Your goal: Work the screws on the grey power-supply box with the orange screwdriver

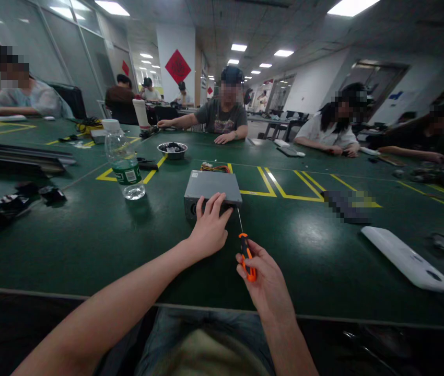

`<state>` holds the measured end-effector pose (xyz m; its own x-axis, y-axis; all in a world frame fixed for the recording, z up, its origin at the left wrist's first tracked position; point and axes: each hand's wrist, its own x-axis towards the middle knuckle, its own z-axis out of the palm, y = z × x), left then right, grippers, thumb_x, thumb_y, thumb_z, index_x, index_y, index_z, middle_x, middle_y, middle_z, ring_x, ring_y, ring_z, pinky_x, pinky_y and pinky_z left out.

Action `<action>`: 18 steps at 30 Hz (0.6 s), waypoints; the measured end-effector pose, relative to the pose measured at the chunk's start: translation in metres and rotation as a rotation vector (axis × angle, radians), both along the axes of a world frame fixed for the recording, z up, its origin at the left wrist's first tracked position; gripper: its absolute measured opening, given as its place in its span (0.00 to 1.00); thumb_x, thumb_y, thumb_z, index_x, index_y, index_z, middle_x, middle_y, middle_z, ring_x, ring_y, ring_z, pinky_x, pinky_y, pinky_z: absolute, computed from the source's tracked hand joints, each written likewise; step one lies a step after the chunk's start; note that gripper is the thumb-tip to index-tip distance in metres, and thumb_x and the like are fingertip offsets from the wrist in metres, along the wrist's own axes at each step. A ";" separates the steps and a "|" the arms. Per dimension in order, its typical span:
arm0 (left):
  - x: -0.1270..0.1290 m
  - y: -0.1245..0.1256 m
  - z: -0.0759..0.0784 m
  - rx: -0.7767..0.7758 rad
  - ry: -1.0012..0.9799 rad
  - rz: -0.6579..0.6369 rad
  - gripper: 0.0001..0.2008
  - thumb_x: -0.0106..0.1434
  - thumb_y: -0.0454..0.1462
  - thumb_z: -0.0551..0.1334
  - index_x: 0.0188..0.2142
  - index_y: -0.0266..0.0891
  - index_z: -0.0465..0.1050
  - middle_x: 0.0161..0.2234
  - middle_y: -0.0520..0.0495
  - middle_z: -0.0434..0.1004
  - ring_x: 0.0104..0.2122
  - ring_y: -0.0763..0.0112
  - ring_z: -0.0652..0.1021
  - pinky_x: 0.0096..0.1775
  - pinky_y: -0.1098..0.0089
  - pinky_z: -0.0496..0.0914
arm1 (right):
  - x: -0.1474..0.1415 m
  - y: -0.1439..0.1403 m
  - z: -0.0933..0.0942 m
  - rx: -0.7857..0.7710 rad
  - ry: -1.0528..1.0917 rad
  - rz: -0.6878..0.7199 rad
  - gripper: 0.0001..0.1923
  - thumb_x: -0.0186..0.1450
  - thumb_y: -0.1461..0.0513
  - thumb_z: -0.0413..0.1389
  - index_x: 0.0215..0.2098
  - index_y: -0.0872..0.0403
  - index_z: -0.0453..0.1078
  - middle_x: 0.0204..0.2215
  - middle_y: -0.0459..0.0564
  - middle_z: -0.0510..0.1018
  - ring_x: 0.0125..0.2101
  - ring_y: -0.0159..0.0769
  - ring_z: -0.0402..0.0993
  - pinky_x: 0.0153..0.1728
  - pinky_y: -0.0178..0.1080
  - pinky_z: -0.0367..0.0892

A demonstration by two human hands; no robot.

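Note:
A grey metal computer power supply (214, 187) sits on the green table in front of me, its bundle of coloured wires (216, 167) showing at the back. My left hand (210, 227) lies against its front, with spread fingers reaching over the top front edge; part of the front face is hidden behind them. Between the fingers and thumb of my right hand (263, 274) is a screwdriver (247, 258) with an orange and black handle. Its thin shaft points up to the right front corner of the power supply. Whether the tip sits in a screw is too small to tell.
A water bottle (126, 162) stands to the left, near a metal bowl (172, 150) of small dark parts. Farther left lie dark loose parts (51, 195). On the right are a white device (408, 258) and a blurred dark object (345, 206). Several people sit around the table.

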<state>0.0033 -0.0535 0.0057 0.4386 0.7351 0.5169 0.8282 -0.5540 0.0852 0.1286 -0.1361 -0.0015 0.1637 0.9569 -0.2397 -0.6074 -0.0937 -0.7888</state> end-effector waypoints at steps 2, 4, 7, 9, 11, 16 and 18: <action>0.000 0.000 0.000 0.003 -0.002 0.003 0.26 0.50 0.31 0.57 0.51 0.37 0.65 0.60 0.36 0.50 0.60 0.52 0.50 0.58 0.48 0.41 | 0.008 -0.004 -0.001 0.063 -0.228 0.009 0.18 0.49 0.66 0.59 0.39 0.55 0.66 0.31 0.46 0.71 0.25 0.27 0.68 0.20 0.30 0.64; 0.001 0.000 0.000 0.007 -0.002 0.004 0.26 0.50 0.31 0.57 0.51 0.37 0.65 0.60 0.36 0.50 0.60 0.52 0.50 0.58 0.48 0.40 | 0.016 -0.006 -0.003 0.162 -0.598 -0.040 0.18 0.55 0.61 0.57 0.43 0.55 0.65 0.34 0.48 0.71 0.26 0.28 0.69 0.27 0.35 0.69; 0.000 0.000 0.000 0.010 0.005 0.001 0.26 0.50 0.31 0.57 0.51 0.37 0.65 0.60 0.36 0.50 0.60 0.53 0.50 0.58 0.48 0.41 | 0.024 -0.009 -0.002 0.323 -1.172 -0.206 0.16 0.62 0.59 0.49 0.48 0.54 0.64 0.40 0.53 0.69 0.35 0.35 0.72 0.34 0.41 0.71; 0.000 0.000 0.000 0.014 0.011 -0.002 0.26 0.50 0.31 0.57 0.51 0.37 0.65 0.60 0.35 0.50 0.60 0.52 0.50 0.57 0.48 0.41 | 0.022 -0.009 0.002 0.452 -1.488 -0.288 0.15 0.65 0.61 0.45 0.48 0.54 0.65 0.41 0.55 0.70 0.39 0.38 0.72 0.36 0.40 0.71; 0.000 0.000 0.000 0.020 0.015 -0.003 0.27 0.50 0.31 0.57 0.51 0.37 0.65 0.60 0.35 0.49 0.60 0.52 0.50 0.57 0.48 0.42 | 0.017 -0.009 0.009 0.565 -1.733 -0.342 0.14 0.66 0.63 0.44 0.47 0.55 0.66 0.41 0.55 0.72 0.41 0.38 0.72 0.35 0.38 0.70; 0.001 0.001 -0.001 0.027 0.013 -0.005 0.27 0.49 0.30 0.57 0.51 0.37 0.65 0.59 0.35 0.51 0.60 0.52 0.51 0.57 0.48 0.42 | 0.002 -0.007 0.022 0.611 -2.038 -0.347 0.10 0.65 0.62 0.45 0.39 0.57 0.66 0.43 0.58 0.71 0.28 0.34 0.74 0.22 0.34 0.69; 0.001 0.001 -0.002 0.030 0.008 -0.004 0.27 0.49 0.30 0.57 0.51 0.37 0.65 0.59 0.35 0.51 0.60 0.52 0.51 0.57 0.48 0.42 | -0.001 -0.008 0.022 0.647 -2.070 -0.258 0.10 0.64 0.65 0.44 0.39 0.59 0.65 0.44 0.61 0.69 0.30 0.37 0.75 0.25 0.37 0.71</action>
<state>0.0038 -0.0521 0.0041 0.4453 0.7176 0.5354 0.8266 -0.5593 0.0621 0.1275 -0.1437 0.0207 -0.2029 0.7311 0.6513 0.9530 0.3003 -0.0401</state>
